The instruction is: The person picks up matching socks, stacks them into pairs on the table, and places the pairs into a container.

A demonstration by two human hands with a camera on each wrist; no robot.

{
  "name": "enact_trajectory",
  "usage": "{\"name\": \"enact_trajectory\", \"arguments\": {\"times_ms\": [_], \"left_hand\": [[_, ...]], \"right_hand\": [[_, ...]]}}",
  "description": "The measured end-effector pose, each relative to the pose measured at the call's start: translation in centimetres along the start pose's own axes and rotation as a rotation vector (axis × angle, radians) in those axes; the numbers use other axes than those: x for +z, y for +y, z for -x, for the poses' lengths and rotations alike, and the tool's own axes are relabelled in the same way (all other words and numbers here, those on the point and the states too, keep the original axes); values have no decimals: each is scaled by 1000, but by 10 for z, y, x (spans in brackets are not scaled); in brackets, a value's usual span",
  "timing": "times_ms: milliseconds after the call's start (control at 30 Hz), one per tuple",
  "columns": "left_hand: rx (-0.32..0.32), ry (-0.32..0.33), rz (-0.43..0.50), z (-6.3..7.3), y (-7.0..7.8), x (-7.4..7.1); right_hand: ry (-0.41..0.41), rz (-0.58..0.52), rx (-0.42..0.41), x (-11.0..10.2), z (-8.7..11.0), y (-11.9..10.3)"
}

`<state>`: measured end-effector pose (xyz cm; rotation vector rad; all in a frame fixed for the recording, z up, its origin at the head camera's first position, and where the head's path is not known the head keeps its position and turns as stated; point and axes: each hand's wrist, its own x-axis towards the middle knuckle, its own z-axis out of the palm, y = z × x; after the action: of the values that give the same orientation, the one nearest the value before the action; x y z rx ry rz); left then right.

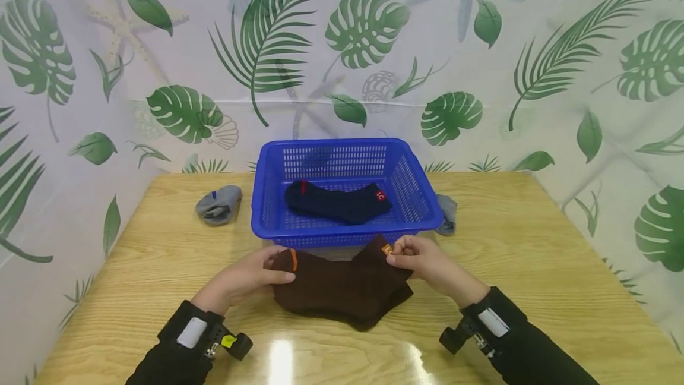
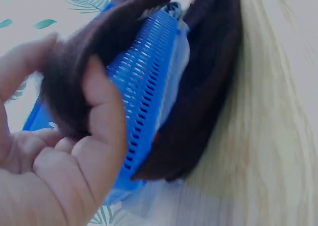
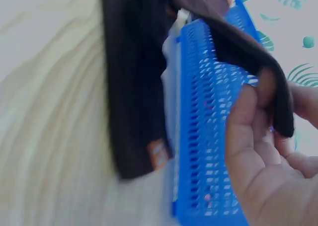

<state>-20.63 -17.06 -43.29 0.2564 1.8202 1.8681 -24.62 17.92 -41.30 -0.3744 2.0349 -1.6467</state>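
Dark brown socks (image 1: 336, 287) with orange marks are stretched between both hands in front of the blue basket (image 1: 342, 233). My left hand (image 1: 248, 278) pinches the toe end, by an orange stripe. At the cuff end, near an orange label, my right hand (image 1: 433, 266) pinches the fabric between thumb and fingers. Both wrist views show two brown layers: one gripped, and another brown sock (image 3: 136, 87) hanging apart from those fingers. Inside the basket lie dark navy socks (image 1: 339, 204) with red marks.
A bunched grey sock (image 1: 219, 205) lies on the wooden table (image 1: 534, 290) left of the basket. Another grey bundle (image 1: 447, 215) is partly hidden behind the basket's right side. A leaf-patterned cloth (image 1: 369, 88) hangs behind the table.
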Motion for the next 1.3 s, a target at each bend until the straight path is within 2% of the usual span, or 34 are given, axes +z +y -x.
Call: {"name": "enact_trajectory", "arguments": {"times_ms": [100, 233, 367, 433, 500, 600, 633, 733, 833, 867, 967, 1033, 1100, 1133, 1200, 1267, 1300], "left_hand": [[5, 16, -54, -2, -5, -3], [15, 88, -231, -6, -5, -2], [-27, 152, -390, -3, -1, 2], [-56, 171, -423, -1, 0, 2], [-69, 181, -467, 0, -1, 2], [-47, 186, -558, -2, -8, -2], [-7, 172, -592, -5, -14, -5], [43, 181, -681, -8, -21, -7], [39, 220, -757, -8, -20, -1], [6, 251, -788, -6, -15, 5], [1, 333, -958, -2, -9, 20], [70, 393, -1112, 1, -6, 33], [166, 420, -1259, 3, -5, 47], [224, 404, -1325, 4, -6, 55], [288, 299, -1414, 6, -6, 69], [272, 137, -1463, 7, -6, 81], [239, 61, -1476, 7, -6, 85]], "right_hand": [[-5, 32, 26, -5, 2, 10], [-5, 46, 55, -5, 2, 22], [-2, 36, 106, 0, 3, 28], [-3, 29, 128, 2, 3, 28], [-3, 42, 129, 4, 3, 29], [6, 114, 104, 7, 2, 31], [13, 176, 77, 8, 1, 31], [64, 430, -20, 10, 0, 32], [134, 715, -90, 13, 0, 31], [148, 792, -99, 14, 1, 30], [168, 1000, -112, 21, 5, 26], [174, 1124, -164, 28, 9, 22], [169, 1216, -249, 37, 14, 19], [157, 1246, -299, 42, 16, 17], [89, 1261, -375, 51, 19, 14], [0, 1241, -387, 59, 21, 11], [-39, 1227, -380, 62, 22, 10]]}}
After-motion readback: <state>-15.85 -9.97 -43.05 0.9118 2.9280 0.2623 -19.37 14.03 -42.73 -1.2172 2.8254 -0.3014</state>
